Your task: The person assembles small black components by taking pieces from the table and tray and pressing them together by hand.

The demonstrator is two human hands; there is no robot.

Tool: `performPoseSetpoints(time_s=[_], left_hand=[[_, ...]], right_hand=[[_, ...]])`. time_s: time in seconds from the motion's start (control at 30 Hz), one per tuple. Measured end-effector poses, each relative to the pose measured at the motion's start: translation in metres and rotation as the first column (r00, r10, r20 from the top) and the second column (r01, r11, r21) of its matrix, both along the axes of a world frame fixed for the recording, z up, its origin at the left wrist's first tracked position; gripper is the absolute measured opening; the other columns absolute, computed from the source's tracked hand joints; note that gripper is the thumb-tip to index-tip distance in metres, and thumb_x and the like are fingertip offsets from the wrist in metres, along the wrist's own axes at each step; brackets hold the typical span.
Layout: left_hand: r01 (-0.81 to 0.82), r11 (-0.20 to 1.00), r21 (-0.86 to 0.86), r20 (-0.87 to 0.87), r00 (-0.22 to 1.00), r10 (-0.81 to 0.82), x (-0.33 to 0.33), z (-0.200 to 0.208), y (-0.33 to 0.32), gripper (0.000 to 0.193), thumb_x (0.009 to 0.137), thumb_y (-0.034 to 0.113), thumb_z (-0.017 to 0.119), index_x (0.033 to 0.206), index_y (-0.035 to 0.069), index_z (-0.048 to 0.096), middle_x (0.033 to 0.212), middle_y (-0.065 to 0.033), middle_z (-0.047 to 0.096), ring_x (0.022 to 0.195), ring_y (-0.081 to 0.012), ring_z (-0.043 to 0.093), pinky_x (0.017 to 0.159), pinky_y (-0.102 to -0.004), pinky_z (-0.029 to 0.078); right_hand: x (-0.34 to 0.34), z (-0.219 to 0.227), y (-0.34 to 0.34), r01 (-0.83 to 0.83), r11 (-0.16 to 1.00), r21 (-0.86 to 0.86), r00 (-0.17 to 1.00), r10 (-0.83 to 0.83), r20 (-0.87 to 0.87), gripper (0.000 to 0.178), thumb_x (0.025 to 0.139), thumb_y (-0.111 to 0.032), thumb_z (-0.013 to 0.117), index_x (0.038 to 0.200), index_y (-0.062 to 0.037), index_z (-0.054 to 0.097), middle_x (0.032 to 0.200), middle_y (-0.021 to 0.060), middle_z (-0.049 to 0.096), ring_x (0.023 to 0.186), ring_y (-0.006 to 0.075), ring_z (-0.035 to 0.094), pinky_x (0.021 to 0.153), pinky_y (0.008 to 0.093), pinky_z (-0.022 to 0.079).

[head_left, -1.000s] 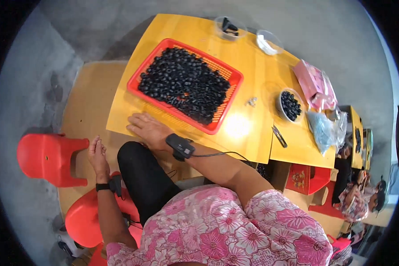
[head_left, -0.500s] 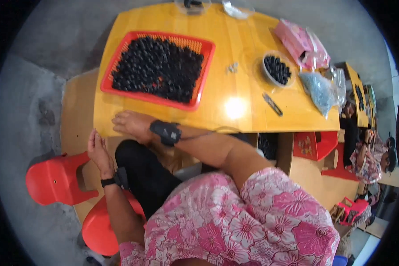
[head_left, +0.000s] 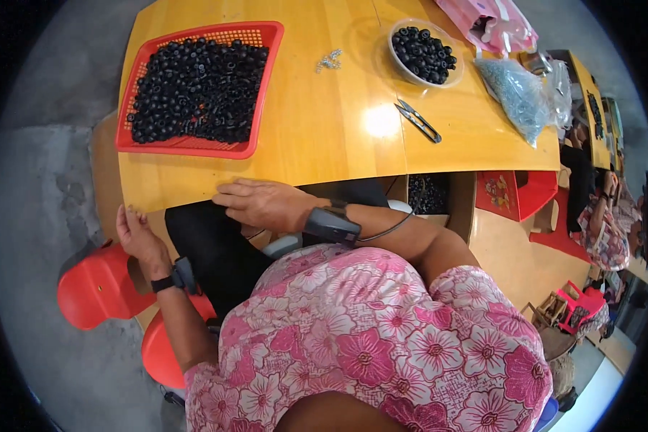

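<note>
My left hand [head_left: 144, 241] is raised beside the table's near left corner, palm up, fingers stretched and slightly cupped. Its fingertips are close to the corner, and I cannot make out anything in it. My right hand [head_left: 263, 204] lies palm down at the near edge of the yellow table [head_left: 324, 147], fingers extended to the left and holding nothing visible. Beyond it sits a red plastic basket [head_left: 187, 147] with many small black ring-like parts [head_left: 194, 90]. A small heap of shiny metal bits [head_left: 329, 60] lies right of the basket.
Farther right are a clear round tub of black parts [head_left: 421, 54], thread snips [head_left: 417, 121], a bag of bluish small pieces [head_left: 515, 97] and a pink bag [head_left: 486, 25]. Red stools [head_left: 104, 284] stand at left. Another person [head_left: 605, 230] sits at the far right.
My right hand has moved right along the near table edge, away from the corner. My left hand stays by the corner. The whole view has shifted, with the basket now higher and farther left.
</note>
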State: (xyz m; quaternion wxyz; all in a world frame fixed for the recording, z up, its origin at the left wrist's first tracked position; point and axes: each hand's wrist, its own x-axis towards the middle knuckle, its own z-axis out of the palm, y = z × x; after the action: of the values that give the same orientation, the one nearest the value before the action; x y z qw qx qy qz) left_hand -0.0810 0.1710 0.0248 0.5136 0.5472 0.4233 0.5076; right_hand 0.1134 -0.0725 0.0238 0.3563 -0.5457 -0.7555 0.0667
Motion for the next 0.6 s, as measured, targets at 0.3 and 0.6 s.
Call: performPoseSetpoints(time_s=[0.3, 0.6], left_hand=[[0.474, 0.878, -0.067, -0.237, 0.847, -0.475, 0.095, 0.089, -0.126, 0.02, 0.085, 0.001, 0.057, 0.104, 0.0, 0.06, 0.095, -0.0037, 0.057, 0.083, -0.0091, 0.054, 0.074, -0.0221, 0.046], [0.881, 0.415, -0.226, 0.647, 0.454, -0.613, 0.131, 0.087, -0.173, 0.018, 0.089, 0.004, 0.056, 0.108, 0.005, 0.057, 0.108, -0.0096, 0.061, 0.09, -0.0111, 0.059, 0.081, -0.0235, 0.05]], right_hand=[[0.036, 0.023, -0.049, -0.16, 0.981, -0.112, 0.878, 0.09, -0.471, 0.025, 0.073, 0.001, 0.056, 0.097, -0.0022, 0.064, 0.095, 0.0132, 0.064, 0.093, 0.0323, 0.059, 0.085, 0.0384, 0.048], [0.044, 0.08, -0.09, 0.303, 0.933, -0.196, 0.427, -0.316, -0.847, 0.022, 0.081, 0.007, 0.057, 0.102, 0.0002, 0.062, 0.084, 0.0043, 0.057, 0.078, 0.0093, 0.059, 0.068, 0.0207, 0.048]])
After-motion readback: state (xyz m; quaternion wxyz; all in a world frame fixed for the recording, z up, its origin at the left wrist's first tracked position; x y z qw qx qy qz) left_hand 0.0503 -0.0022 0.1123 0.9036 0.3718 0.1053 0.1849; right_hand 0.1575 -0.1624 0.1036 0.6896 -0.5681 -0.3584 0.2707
